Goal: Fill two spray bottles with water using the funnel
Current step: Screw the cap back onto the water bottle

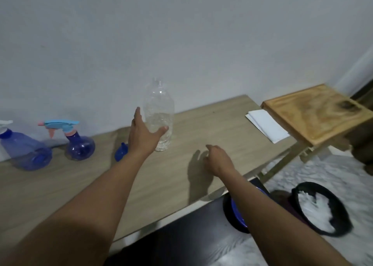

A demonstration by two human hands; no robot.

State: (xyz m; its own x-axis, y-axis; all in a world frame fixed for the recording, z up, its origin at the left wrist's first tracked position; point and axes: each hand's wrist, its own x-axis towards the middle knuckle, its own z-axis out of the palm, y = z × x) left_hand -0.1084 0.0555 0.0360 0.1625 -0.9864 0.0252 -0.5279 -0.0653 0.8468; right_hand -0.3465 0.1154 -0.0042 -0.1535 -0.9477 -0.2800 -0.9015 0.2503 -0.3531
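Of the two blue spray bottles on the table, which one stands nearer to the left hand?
The round spray bottle with the light blue trigger and pink nozzle. The cone-shaped spray bottle with the white trigger stands farther away, at the left edge.

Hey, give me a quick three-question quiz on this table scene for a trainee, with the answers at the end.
1. True or false: the clear plastic bottle lies on its side on the light wooden table.
2. Multiple choice: how many translucent blue spray bottles are on the table? A one, B two, C three.
3. Fill in: the small blue plastic funnel is partly hidden behind the person's ____ forearm.

Key: 1 false, it stands upright; 2 B; 3 left.
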